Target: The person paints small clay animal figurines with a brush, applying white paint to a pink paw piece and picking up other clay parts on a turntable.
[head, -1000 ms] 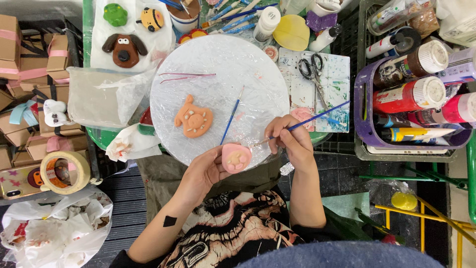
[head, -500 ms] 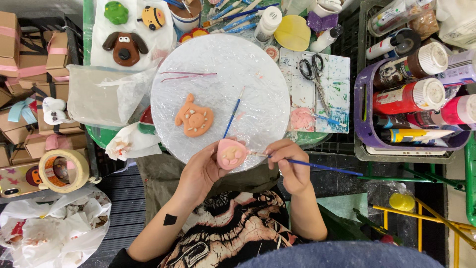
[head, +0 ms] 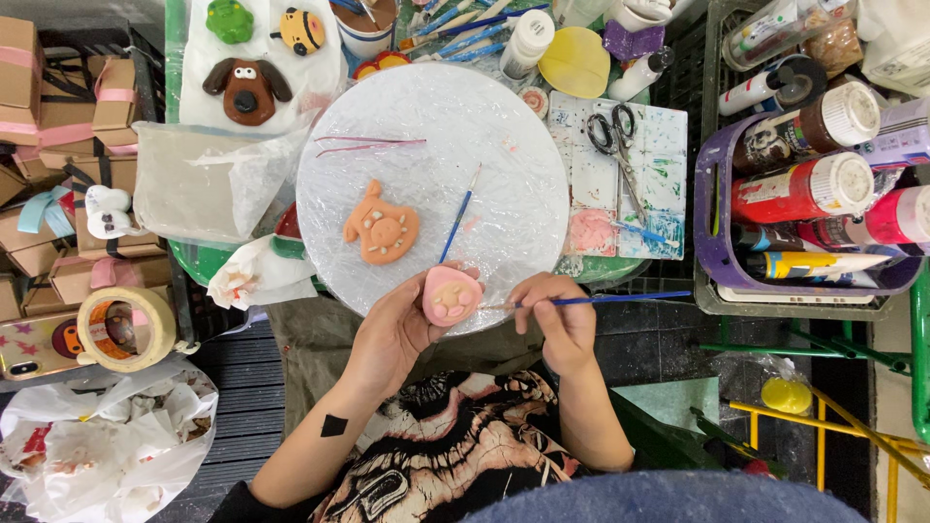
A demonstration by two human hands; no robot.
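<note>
At disc's near edge, hands: left (head: 392,334) gripping pink clay piece (head: 451,295), right (head: 560,315) pinching brush (head: 591,300), now level.

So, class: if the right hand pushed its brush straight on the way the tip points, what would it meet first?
The right hand holds a blue brush pointing left. Its tip already seems to meet the pink clay piece held in the left hand; exact contact is hard to judge from above.

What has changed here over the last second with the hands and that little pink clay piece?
The right hand drew its blue-handled brush back from the paint palette to the pink clay piece; the handle now points right. The left hand went on holding the piece. The orange clay figure and spare brush stayed put.
</note>
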